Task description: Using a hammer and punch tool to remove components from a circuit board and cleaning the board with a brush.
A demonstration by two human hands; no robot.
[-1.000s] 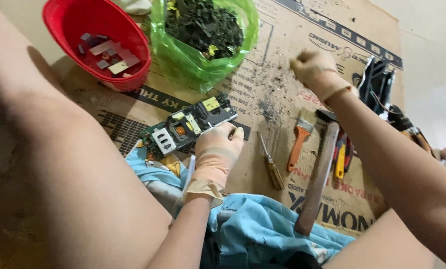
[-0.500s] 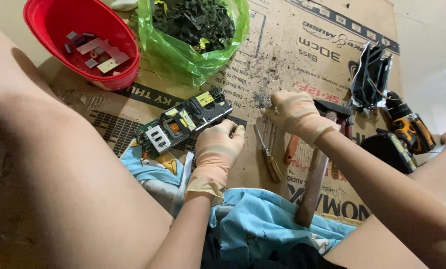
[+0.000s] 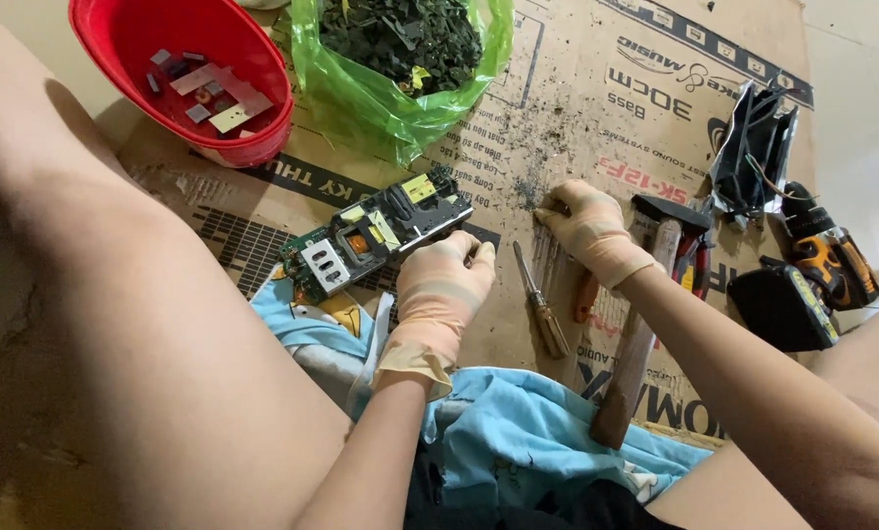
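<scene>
Both hands gloved in thin beige latex. Left hand (image 3: 442, 291) comes up from bottom centre, forearm near vertical, wrist bent fwd, fingers curled over the right end of a green circuit board (image 3: 372, 236) and clamped on it. Board lies tilted on the cardboard sheet (image 3: 577, 88), left end over a light-blue cloth (image 3: 518, 442), w/ yellow-labelled parts and a metal heat sink on top.

Right hand (image 3: 589, 228) enters from the lower right, forearm running diagonally, palm down, fingers closed near a patch of dark debris on the cardboard; what it grips, if anything, can't tell. Hands apart, w/ a wooden-handled screwdriver (image 3: 540, 302) lying between them, tip pointing away.

Just right of the right wrist: a hammer (image 3: 645, 324) w/ wooden handle, head partly under the hand's edge. Further right, a yellow-black cordless drill (image 3: 827, 257) and a dark finned metal part (image 3: 753, 147).

Top: 1 red plastic bowl (image 3: 253, 137) w/ small metal pieces, 1 green plastic bag (image 3: 380, 103) full of dark shredded bits, side by side.
</scene>
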